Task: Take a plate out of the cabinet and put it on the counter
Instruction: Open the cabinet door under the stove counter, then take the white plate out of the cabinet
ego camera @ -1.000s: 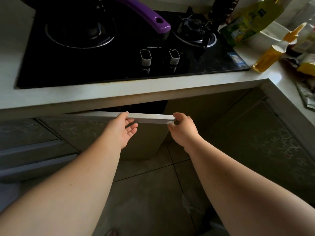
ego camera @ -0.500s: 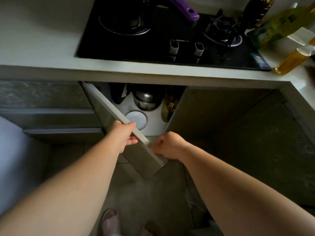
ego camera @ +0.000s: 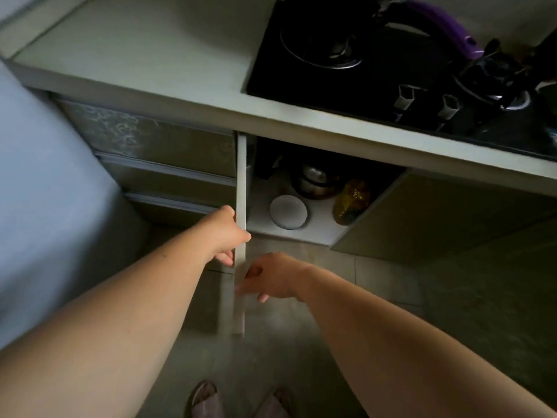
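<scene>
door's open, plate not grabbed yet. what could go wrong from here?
1. The plate lies flat on the cabinet floor near a metal pot and a yellowish bottle; a reaching hand may knock them.
2. The left hand holds the door edge; letting go might let it swing back onto the right hand.
3. The interior is dim, so grip could be misjudged.

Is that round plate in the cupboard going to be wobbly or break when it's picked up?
The plate looks stiff, not floppy. It lies flat on the cabinet floor, so it probably won't roll. If it is ceramic, which I can't confirm, it could break if dropped.
</scene>
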